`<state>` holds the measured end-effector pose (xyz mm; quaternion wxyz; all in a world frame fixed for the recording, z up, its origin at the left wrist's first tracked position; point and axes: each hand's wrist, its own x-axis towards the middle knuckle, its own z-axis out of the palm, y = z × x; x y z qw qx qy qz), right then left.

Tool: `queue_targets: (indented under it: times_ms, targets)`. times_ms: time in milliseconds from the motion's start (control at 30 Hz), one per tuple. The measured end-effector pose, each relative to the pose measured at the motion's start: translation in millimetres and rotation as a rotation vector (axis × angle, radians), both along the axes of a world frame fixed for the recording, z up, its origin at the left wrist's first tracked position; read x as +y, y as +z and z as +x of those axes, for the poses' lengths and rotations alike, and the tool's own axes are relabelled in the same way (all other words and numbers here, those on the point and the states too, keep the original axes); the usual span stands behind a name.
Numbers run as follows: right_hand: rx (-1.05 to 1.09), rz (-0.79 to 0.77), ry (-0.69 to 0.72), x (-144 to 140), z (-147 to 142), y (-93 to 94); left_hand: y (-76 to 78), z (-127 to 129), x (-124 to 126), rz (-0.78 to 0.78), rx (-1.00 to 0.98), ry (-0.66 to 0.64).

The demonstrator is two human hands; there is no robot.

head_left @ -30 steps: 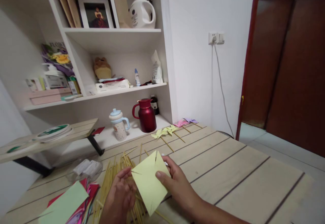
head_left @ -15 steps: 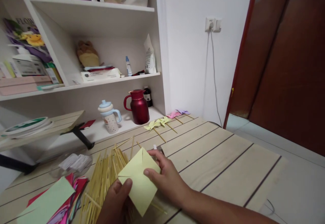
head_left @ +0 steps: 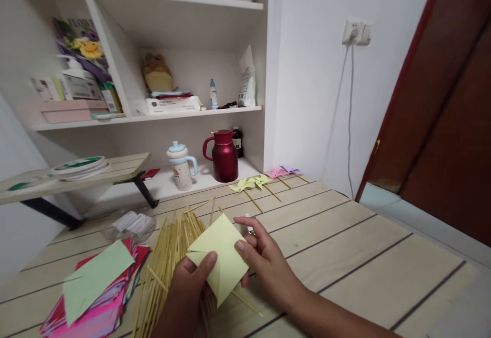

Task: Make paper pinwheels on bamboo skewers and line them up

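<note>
A pale yellow square of paper point(head_left: 226, 251), with slits running in from its corners, is held up above the wooden table. My left hand point(head_left: 194, 282) pinches its left corner, thumb on top and fingers underneath. At the right edge, the thumb of my right hand point(head_left: 264, 261) presses on the paper. The index finger there is stretched out past the edge, and other fingers are partly behind the sheet. Beneath and left of the paper lies a heap of thin bamboo sticks point(head_left: 172, 246). A small shiny metal item point(head_left: 250, 224) is partly hidden behind my right fingers.
Paper pinwheels on sticks point(head_left: 251, 183) lie at the table's back edge. A stack of coloured paper point(head_left: 97, 282) sits at left, near a clear container point(head_left: 132, 224). A red jug point(head_left: 225, 159) and a spotted cup point(head_left: 182, 172) stand on the shelf behind.
The view has swung left. My right index finger has lifted off the paper's upper edge and stretched out, while my left hand keeps its pinch.
</note>
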<state>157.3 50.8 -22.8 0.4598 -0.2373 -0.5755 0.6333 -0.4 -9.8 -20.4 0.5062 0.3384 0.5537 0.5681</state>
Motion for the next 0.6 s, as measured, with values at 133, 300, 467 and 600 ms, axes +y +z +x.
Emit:
queue_targets:
  times_ms: [133, 300, 467, 600]
  targets:
    - [-0.066, 0.061, -0.080, -3, 2, 5.3, 2.1, -4, 1, 0.067, 0.052, 0.076]
    - [-0.066, 0.061, -0.070, -4, 3, 2.3, 19.7, -10, 3, 0.034, 0.155, 0.237]
    - [-0.022, 0.066, -0.029, 0, 2, -0.9, 22.7, -22, 4, 0.101, 0.333, 0.338]
    - [-0.026, 0.059, -0.031, 0, 0, -1.0, 7.1, -34, 8, 0.195, 0.508, 0.358]
